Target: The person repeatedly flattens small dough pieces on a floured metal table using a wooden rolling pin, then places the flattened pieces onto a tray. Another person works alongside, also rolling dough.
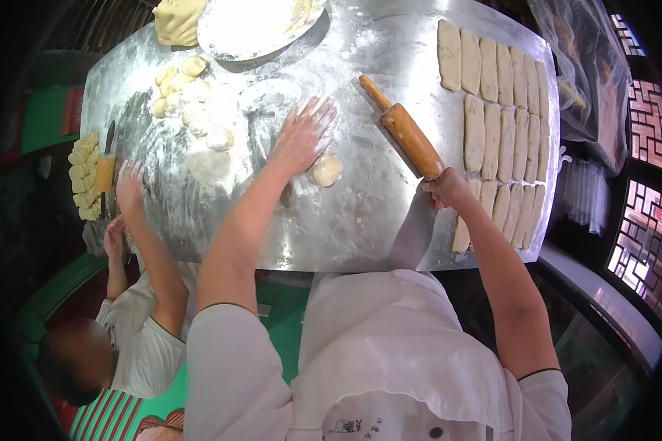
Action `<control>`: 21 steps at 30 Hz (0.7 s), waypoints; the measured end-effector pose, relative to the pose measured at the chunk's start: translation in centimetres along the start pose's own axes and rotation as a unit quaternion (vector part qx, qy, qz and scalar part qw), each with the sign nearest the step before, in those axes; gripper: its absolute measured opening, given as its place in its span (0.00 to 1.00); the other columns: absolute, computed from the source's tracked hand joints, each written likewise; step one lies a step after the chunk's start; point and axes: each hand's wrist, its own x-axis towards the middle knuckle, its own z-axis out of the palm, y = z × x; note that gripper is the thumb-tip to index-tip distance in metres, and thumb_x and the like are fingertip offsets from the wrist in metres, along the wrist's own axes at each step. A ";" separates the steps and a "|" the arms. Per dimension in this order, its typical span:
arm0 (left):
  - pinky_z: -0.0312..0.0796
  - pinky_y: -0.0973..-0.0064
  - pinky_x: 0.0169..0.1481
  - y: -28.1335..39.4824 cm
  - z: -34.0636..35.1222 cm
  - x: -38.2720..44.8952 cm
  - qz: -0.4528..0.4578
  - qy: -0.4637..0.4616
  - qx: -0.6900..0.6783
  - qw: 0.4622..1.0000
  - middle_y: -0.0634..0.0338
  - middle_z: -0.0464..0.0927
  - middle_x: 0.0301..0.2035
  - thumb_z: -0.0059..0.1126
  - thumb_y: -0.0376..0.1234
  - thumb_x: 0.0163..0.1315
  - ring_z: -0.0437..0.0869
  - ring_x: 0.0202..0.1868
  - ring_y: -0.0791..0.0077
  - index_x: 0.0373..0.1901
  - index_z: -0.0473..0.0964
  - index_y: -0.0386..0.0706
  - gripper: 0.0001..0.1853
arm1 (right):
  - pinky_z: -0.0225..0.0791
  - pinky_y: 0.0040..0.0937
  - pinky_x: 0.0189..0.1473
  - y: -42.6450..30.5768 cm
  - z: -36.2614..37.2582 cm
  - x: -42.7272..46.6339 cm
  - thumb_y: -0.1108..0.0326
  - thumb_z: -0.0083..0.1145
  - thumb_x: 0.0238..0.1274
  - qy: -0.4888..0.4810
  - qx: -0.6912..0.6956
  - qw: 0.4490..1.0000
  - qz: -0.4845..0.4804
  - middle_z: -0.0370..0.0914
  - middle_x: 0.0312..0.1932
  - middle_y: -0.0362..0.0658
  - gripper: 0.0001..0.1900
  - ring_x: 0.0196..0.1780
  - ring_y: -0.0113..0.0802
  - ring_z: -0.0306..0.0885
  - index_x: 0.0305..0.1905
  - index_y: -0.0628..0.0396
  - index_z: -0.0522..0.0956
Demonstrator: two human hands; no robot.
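Observation:
My left hand (pixel 304 136), dusted with flour, lies palm down with fingers spread on the floured metal table (pixel 331 231). Just beside its wrist, on the right, sits a round dough ball (pixel 327 170). My right hand (pixel 449 189) grips the lower handle of a wooden rolling pin (pixel 412 140), whose far handle points up and to the left. Further left is a cluster of floured dough balls (pixel 183 96). Flat dough strips (pixel 482 132) lie in rows along the table's right side, close to my right hand.
A large floured pan or bowl (pixel 259 27) stands at the far edge beside a big lump of dough (pixel 179 22). At the left, a co-worker's hand (pixel 129 184) rests near a second rolling pin (pixel 105 171) and a pile of small dough pieces (pixel 84 176). Plastic sheeting (pixel 585 82) hangs beyond the right edge.

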 end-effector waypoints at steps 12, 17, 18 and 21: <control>0.56 0.55 0.77 5.9 -2.5 -6.6 -0.060 0.001 -0.157 0.986 0.55 0.69 0.67 0.61 0.46 0.66 0.65 0.70 0.57 0.68 0.72 0.54 0.28 | 0.74 0.32 0.25 -0.4 0.0 -0.3 0.59 0.71 0.60 0.006 -0.028 0.999 -0.037 0.80 0.16 0.42 0.17 0.20 0.32 0.82 0.23 0.61 0.81; 0.64 0.58 0.70 4.5 -3.9 -2.6 -0.250 0.014 -0.237 0.939 0.52 0.74 0.57 0.62 0.49 0.65 0.69 0.63 0.57 0.62 0.76 0.45 0.28 | 0.75 0.31 0.26 0.6 0.1 0.3 0.59 0.70 0.60 0.005 -0.039 0.998 -0.039 0.80 0.17 0.42 0.17 0.19 0.33 0.81 0.23 0.61 0.81; 0.65 0.59 0.69 3.1 -4.7 -2.0 -0.326 0.056 -0.253 0.909 0.52 0.75 0.52 0.61 0.52 0.66 0.70 0.59 0.60 0.62 0.75 0.40 0.31 | 0.75 0.31 0.26 0.7 0.0 0.3 0.59 0.70 0.61 0.008 -0.045 0.998 -0.037 0.80 0.17 0.42 0.17 0.19 0.33 0.81 0.23 0.61 0.81; 0.67 0.60 0.67 -1.0 0.4 -3.2 -0.358 0.122 0.042 0.925 0.51 0.75 0.51 0.59 0.51 0.68 0.70 0.58 0.61 0.58 0.76 0.38 0.28 | 0.74 0.33 0.27 -0.2 0.0 -0.3 0.59 0.69 0.61 -0.001 -0.030 0.999 -0.033 0.80 0.17 0.43 0.17 0.20 0.33 0.80 0.23 0.60 0.81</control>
